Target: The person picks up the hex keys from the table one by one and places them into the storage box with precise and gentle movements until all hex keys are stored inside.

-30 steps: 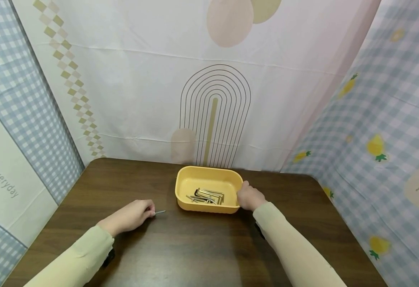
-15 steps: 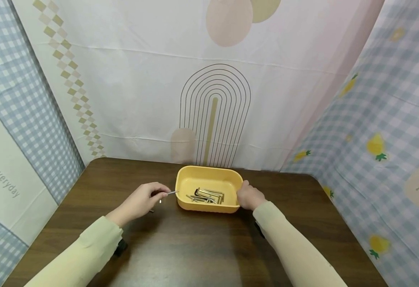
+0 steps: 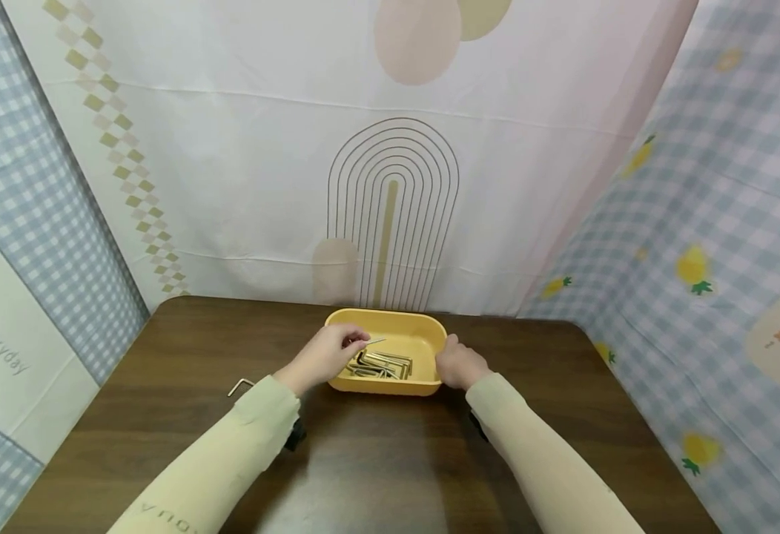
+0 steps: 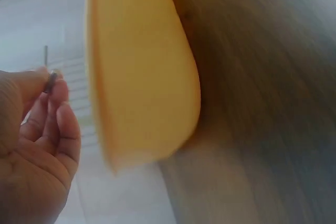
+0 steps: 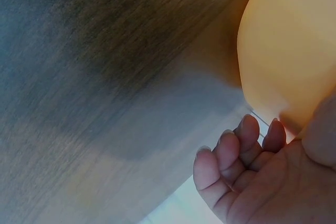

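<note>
My left hand [image 3: 326,354] is over the left end of a yellow plastic bin [image 3: 423,335], pinching a small hex key [image 3: 376,341] between thumb and fingertips. In the left wrist view, the key's thin shaft [image 4: 45,55] sticks out past the fingers beside the bin's outer wall [image 4: 142,77]. Inside the bin lies a loose pile of L-shaped hex keys [image 3: 393,363], mostly silver. At the bin's right end my right hand [image 3: 461,363] grips the rim; the right wrist view has its other fingers [image 5: 227,150] curled outside the wall.
Another L-shaped hex key [image 3: 239,384] lies on the dark wooden table [image 3: 377,460], left of the bin. A patterned white cloth [image 3: 250,185] hangs behind the table's back edge, and checked cloth [image 3: 717,245] hangs on the right.
My left hand has lifted a hex key off the table and carried it right, over the bin. That uncovers the other key on the table. The right hand stays at the rim.
</note>
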{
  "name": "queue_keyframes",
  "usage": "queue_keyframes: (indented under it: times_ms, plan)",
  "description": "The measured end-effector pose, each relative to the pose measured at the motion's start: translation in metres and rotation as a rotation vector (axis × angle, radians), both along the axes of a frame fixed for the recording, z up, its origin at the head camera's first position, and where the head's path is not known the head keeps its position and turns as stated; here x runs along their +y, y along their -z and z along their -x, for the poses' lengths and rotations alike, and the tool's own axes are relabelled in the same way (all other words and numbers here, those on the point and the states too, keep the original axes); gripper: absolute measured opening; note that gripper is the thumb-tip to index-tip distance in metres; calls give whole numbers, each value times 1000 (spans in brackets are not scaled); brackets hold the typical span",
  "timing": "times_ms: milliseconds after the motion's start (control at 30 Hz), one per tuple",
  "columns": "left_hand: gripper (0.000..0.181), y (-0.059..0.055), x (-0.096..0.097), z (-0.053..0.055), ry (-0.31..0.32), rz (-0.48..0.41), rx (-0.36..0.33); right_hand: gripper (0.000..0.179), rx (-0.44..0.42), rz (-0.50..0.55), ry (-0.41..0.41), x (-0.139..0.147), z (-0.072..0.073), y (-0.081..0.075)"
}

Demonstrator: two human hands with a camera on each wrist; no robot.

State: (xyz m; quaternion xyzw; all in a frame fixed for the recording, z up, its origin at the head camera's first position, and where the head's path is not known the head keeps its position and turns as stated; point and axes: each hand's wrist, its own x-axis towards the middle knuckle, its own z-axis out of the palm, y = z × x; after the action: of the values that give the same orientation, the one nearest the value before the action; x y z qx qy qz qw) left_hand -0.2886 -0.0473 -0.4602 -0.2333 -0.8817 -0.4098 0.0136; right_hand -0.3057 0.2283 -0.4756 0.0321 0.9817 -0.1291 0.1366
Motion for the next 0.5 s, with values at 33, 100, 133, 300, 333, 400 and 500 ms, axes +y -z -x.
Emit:
queue_keyframes:
  times_ms: [33,100,133,300,333,400,500]
  plan:
    - [13,2,5,2,7,13,-21,40,1,0,0,0,0,0]
    - [13,5,13,7,12,51,-55,40,0,-1,4,-1,0,0]
    - [14,6,16,9,16,66,-69,41,-1,-3,7,-1,0,0]
    - [15,15,25,15,32,173,-71,41,-6,-8,18,-1,0,0]
    - [15,16,25,15,37,192,-69,41,-6,-7,20,-1,0,0]
    - [15,18,27,16,46,237,-56,41,-9,-2,20,-1,0,0]
    - [15,20,28,16,58,275,-47,41,-12,2,23,-1,1,0]
